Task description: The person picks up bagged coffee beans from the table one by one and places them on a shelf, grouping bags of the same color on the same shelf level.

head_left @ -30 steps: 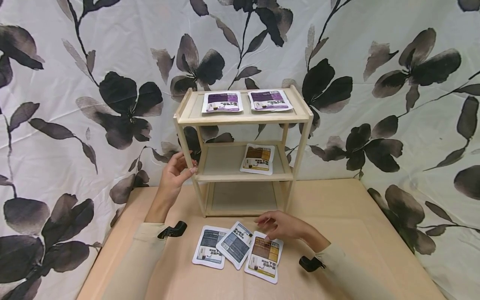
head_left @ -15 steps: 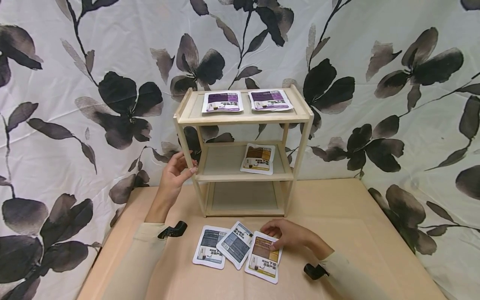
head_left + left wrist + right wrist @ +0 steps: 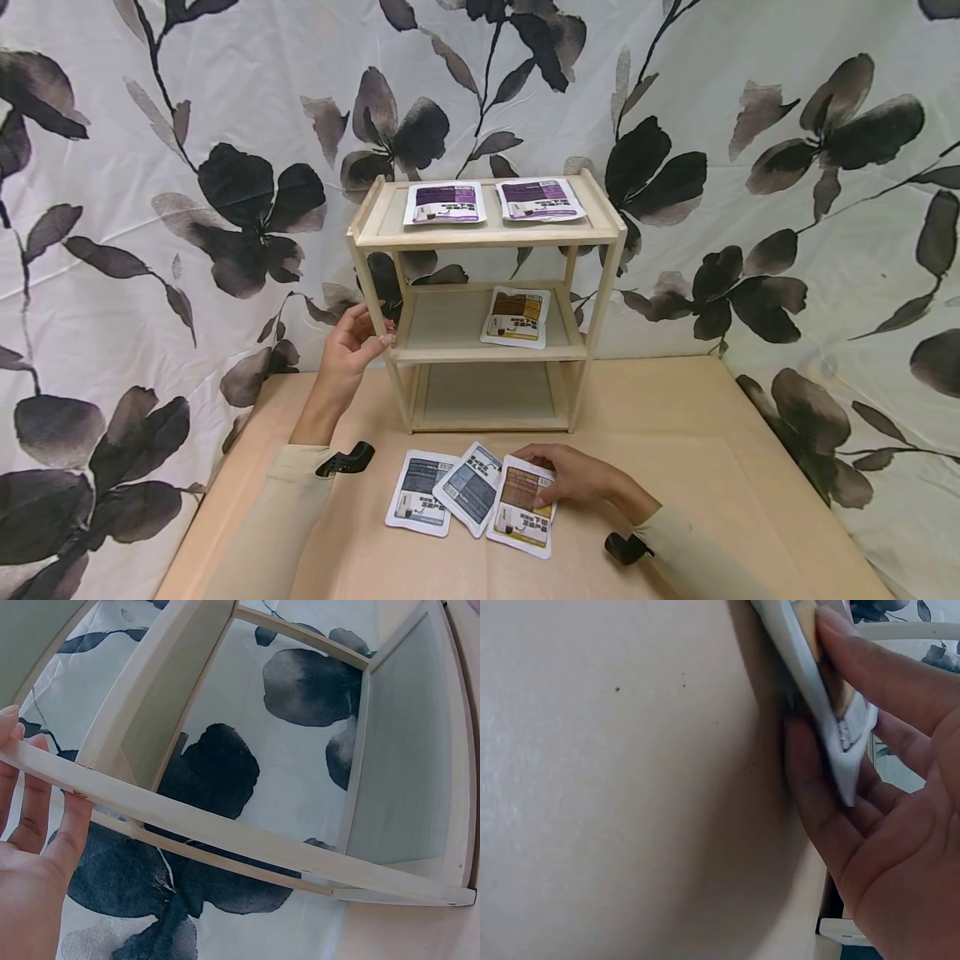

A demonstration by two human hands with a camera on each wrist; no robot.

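My left hand (image 3: 347, 346) grips the left front post of a three-tier wooden shelf rack (image 3: 487, 240). In the left wrist view, the thumb and fingers lie on opposite sides of that post (image 3: 225, 829). On the table in front of the rack, my right hand (image 3: 585, 482) pinches a brown-and-yellow sachet (image 3: 520, 521) by its right edge. The right wrist view shows the thumb on the sachet's (image 3: 853, 776) printed face and fingers behind it, tilted off the tabletop. Left of it lie a blue-grey sachet (image 3: 470, 492) and a dark blue-grey one (image 3: 420, 496), overlapping.
Two purple sachets lie side by side on the top shelf, a left one (image 3: 446, 205) and a right one (image 3: 540, 202). A brown-and-yellow sachet (image 3: 516, 319) lies on the right of the middle shelf. Behind the table (image 3: 675, 417) hangs a floral cloth (image 3: 510, 108).
My right hand has come down onto the brown-and-yellow sachet, taken hold of its right edge, and shifted it slightly up and left. The left hand has stayed on the post.
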